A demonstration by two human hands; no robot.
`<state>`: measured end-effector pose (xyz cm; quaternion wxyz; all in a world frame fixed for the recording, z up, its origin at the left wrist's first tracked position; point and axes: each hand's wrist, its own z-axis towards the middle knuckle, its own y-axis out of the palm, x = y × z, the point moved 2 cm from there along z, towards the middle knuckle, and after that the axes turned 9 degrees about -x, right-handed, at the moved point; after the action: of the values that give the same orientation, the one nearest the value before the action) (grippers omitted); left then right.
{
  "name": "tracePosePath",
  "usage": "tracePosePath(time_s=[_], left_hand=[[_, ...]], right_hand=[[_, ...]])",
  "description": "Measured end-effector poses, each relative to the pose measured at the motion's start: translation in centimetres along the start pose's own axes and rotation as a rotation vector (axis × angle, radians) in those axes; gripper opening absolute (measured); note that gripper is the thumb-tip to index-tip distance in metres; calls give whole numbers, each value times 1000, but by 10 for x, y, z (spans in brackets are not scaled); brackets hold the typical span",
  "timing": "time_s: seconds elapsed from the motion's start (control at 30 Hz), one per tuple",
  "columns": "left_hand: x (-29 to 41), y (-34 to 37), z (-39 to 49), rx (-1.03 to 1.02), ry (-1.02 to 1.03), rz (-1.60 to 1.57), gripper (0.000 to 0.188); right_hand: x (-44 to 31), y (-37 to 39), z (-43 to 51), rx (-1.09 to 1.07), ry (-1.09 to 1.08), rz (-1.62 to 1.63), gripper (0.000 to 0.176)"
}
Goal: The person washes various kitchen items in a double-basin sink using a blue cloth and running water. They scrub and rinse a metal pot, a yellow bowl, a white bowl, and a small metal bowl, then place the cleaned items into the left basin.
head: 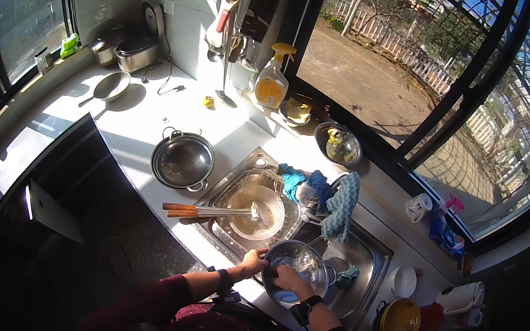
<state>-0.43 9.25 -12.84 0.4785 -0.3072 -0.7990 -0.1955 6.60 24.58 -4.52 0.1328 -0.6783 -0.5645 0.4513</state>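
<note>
A round stainless steel pot [301, 249] with a side handle sits over the right basin of the metal sink [371, 279]. My left hand [254, 261] grips the pot's left edge, thumb at the rim. My right hand [290, 279] reaches down inside, over what looks like water; its fingertips are hidden, so whether they hold anything does not show. The faucet, wrapped in a patterned blue-green cloth [341, 202], hangs above the pot. A crumpled teal scrubbing cloth [347, 276] lies in the basin, just right of the pot handle.
In the left basin sits a perforated colander [267, 202], with wooden-handled utensils [186, 211] lying across it. Cloths [311, 185] hang behind. A two-handled pot [182, 161] stands left on the counter. Yellow bowls [399, 323] and a white bowl [403, 281] are at right.
</note>
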Motion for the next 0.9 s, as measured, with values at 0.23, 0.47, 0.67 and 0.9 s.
tracePosePath(time_s=[0.23, 0.47, 0.67, 0.9], left_hand=[[29, 6, -15, 112, -60, -43, 57], [112, -2, -36, 75, 104, 32, 61], [158, 7, -30, -7, 286, -328, 55], [190, 3, -59, -73, 369, -151, 55]], right_hand=[[48, 2, -79, -335, 275, -429, 33], [88, -29, -124, 117, 680, -416, 21], [107, -21, -184, 276, 909, -154, 22], [71, 5, -221, 411, 923, 118, 28]])
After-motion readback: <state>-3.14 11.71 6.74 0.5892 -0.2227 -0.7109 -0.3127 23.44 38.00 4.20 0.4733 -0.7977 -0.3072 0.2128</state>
